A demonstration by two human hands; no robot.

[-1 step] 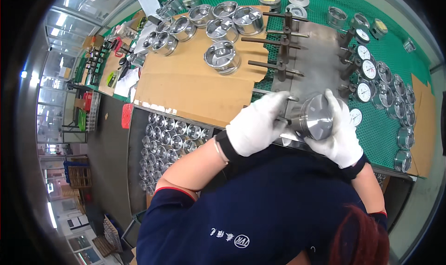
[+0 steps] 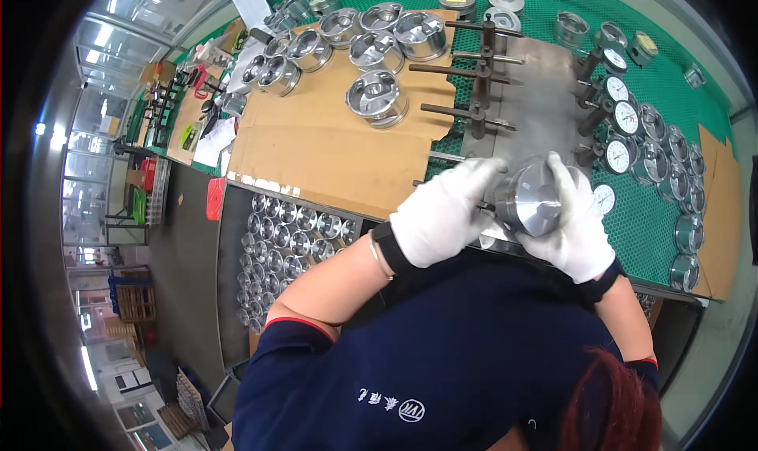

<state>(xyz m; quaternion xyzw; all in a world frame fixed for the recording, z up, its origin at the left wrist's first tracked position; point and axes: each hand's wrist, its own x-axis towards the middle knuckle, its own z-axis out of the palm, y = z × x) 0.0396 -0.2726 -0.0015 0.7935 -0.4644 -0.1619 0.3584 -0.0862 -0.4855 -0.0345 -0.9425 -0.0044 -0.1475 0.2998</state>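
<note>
Wearing a white glove, my right hand (image 2: 570, 234) wraps the right side of a shiny metal piston (image 2: 537, 202) at the near edge of the grey metal plate (image 2: 533, 95) of a gauge fixture. My left hand (image 2: 442, 214), also gloved, is closed at the piston's left side, beside the nearest fixture rod. What its fingers grip is hidden. Rods on dark posts (image 2: 480, 80) stand along the plate's left side, with round dial gauges (image 2: 617, 155) opposite on the right.
Several pistons stand on a brown cardboard sheet (image 2: 316, 147) at left. More pistons (image 2: 685, 234) line the green mat (image 2: 643, 246) at right. Below the bench's left edge sit many pistons (image 2: 276, 249) in rows. A red stool-like object (image 2: 215, 198) is beyond the bench corner.
The piston has turned slightly and shifted a little left in my right hand. My left hand has moved slightly right, covering the dark rod end that showed above its fingers.
</note>
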